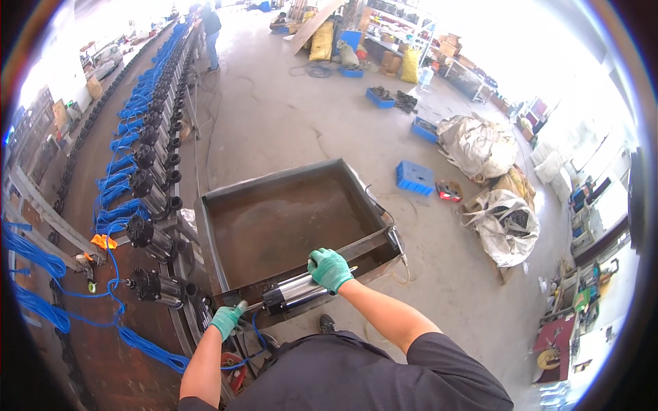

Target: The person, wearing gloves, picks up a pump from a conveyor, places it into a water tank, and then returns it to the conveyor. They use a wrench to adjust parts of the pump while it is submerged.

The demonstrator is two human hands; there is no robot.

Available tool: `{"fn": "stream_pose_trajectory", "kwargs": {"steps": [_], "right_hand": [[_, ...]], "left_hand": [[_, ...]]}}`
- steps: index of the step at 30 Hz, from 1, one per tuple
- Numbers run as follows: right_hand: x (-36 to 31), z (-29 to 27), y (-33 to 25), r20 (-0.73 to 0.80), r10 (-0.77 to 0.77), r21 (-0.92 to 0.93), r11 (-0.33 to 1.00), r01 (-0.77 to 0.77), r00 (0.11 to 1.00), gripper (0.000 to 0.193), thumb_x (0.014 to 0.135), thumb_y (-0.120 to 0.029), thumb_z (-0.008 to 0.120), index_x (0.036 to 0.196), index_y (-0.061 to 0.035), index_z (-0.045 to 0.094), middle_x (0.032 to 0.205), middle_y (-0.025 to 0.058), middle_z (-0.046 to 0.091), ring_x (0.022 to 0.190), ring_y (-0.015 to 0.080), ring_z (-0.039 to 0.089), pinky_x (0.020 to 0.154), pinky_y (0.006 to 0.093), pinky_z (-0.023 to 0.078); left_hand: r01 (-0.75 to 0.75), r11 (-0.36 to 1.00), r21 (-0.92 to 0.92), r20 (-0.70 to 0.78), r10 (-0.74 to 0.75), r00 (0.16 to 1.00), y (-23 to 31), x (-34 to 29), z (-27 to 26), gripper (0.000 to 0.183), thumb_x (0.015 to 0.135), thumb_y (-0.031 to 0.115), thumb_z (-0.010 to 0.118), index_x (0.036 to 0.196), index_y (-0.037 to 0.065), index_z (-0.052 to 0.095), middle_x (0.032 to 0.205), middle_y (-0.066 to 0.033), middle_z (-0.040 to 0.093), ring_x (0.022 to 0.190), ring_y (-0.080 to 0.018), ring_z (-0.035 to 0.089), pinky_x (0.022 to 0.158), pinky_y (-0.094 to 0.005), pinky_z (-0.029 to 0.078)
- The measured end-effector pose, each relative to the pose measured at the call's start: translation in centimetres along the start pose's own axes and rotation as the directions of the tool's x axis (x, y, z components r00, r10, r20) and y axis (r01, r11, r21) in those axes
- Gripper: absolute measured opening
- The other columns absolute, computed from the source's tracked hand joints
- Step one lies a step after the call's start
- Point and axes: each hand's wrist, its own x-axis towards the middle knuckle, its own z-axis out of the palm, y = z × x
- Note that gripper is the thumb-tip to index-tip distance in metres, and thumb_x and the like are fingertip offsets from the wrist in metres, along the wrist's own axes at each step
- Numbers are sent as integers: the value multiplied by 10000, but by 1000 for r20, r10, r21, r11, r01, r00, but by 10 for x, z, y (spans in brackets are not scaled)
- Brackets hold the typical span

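A silver cylindrical pump [296, 290] with a black end lies tilted along the near edge of a metal tank [288, 262] that holds brownish water. My right hand [330, 270], in a green glove, is closed over the pump's right end. Beyond the pump's black left end, my left hand [227, 320], also gloved in green, has its fingers curled closed next to a thin rod. What they grip is too small to make out. A blue cable [259, 335] hangs below the pump's black end and runs down between my arms.
Along the left bench stands a long row of similar pumps [154, 240] with bundled blue cables [127, 171]. Right of the tank, a blue crate [415, 177] and white sacks [480, 145] sit on the floor. Another person [210, 34] stands by the row's far end.
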Motion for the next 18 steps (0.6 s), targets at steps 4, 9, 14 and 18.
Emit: {"fn": "stream_pose_trajectory", "kwargs": {"steps": [4,9,14,18], "right_hand": [[0,0,-5,3,-13,2,1000,13,1000,196,918,-240,605,916,-72,707,937,158,689,905,360,653,849,467,532],[1,-2,-4,21,8,-2,1000,-8,1000,198,919,-245,607,923,-74,708,944,154,691,913,356,654,855,464,532],[1,1,-3,16,-22,0,1000,22,1000,196,917,-249,611,929,-77,705,941,152,690,914,351,655,853,461,533],[1,-3,-2,20,-9,-6,1000,9,1000,201,921,-252,608,932,-78,706,951,152,693,918,352,656,857,459,534]], "left_hand": [[405,770,-494,222,-339,914,0,0,-2,571,939,626,592,966,57,631,749,-129,670,515,-235,590,387,-302,366],[27,590,-807,133,138,982,-28,1,15,196,949,163,694,1071,137,543,877,-53,612,721,-234,655,523,-324,514],[-492,714,-498,-160,482,861,-60,15,27,312,925,41,715,1145,133,514,929,-9,597,755,-119,625,608,-286,534],[-258,874,-411,42,301,953,-14,-5,-2,260,930,153,743,1129,109,580,907,-11,627,743,-120,630,616,-293,534]]}}
